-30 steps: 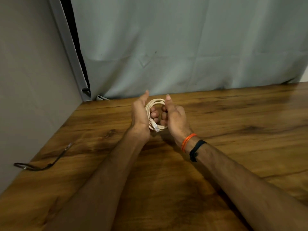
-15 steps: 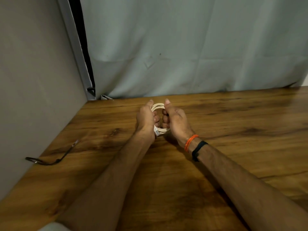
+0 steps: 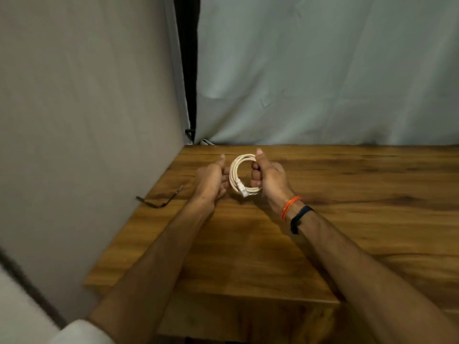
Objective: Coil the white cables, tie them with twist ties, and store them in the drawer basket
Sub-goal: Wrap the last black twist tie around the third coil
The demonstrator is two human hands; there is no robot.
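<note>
One white cable coil point(image 3: 242, 175) stands upright — right hand point(image 3: 269, 178) grips it (plug down); left hand point(image 3: 211, 181) relaxed.

1. My one camera sits on my head, looking forward and down over both forearms
2. It faces the wooden table point(image 3: 347, 219) and the grey curtain point(image 3: 323, 70) behind it
3. My hands sit near mid-frame; wide-angle, no second view shares this

White cable point(image 3: 234, 173): wound into a small round coil of several loops, standing upright at frame centre above the wooden table. Clear plug end point(image 3: 243, 191) lies at lower edge of coil.
</note>
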